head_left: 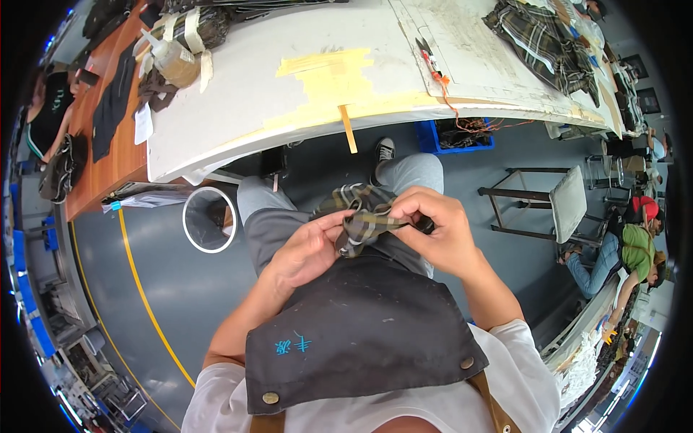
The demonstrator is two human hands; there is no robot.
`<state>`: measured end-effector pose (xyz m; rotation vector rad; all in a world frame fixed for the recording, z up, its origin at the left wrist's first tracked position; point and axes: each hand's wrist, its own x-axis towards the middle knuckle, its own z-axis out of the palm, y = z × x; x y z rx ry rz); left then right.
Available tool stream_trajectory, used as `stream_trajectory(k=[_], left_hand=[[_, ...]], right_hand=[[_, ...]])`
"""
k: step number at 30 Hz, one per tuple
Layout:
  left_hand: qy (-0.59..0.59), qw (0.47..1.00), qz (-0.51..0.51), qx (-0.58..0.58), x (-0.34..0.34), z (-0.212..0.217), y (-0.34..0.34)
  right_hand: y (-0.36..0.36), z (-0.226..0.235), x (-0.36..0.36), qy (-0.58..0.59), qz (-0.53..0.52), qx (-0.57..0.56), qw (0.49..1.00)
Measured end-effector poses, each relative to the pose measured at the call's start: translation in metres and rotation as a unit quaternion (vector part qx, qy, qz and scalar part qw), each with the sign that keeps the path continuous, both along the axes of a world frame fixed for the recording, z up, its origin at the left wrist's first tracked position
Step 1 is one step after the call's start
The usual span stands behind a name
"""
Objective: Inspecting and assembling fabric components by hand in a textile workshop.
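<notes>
A bunched piece of dark plaid fabric (pixel 362 225), checked in olive, black and white, is held over my lap. My left hand (pixel 309 249) pinches its left side between thumb and fingers. On the other side my right hand (pixel 433 225) grips the cloth with its fingers curled in. Part of the fabric is folded under itself, and what lies inside the folds is hidden. Below it hangs my dark grey apron (pixel 361 325).
A white-topped table (pixel 253 108) with yellow tape spans the far side. On it are red-handled snips (pixel 431 61) on orange cord, a plaid garment pile (pixel 541 43) and a bottle (pixel 175 63). A bin (pixel 209 249), blue crate (pixel 462 149) and stool (pixel 567 206) stand around me.
</notes>
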<state>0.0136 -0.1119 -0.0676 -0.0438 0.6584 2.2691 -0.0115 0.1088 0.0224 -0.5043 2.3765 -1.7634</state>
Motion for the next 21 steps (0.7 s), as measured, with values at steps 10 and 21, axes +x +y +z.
stream_trajectory(k=[10, 21], left_hand=[[0.067, 0.991, 0.082, 0.084, -0.008, 0.053, 0.013], [0.034, 0.978, 0.164, 0.122, -0.014, 0.054, 0.020]], right_hand=[[0.000, 0.020, -0.004, 0.045, 0.059, 0.037, 0.997], [-0.014, 0.022, -0.021, -0.023, 0.081, -0.069, 0.994]])
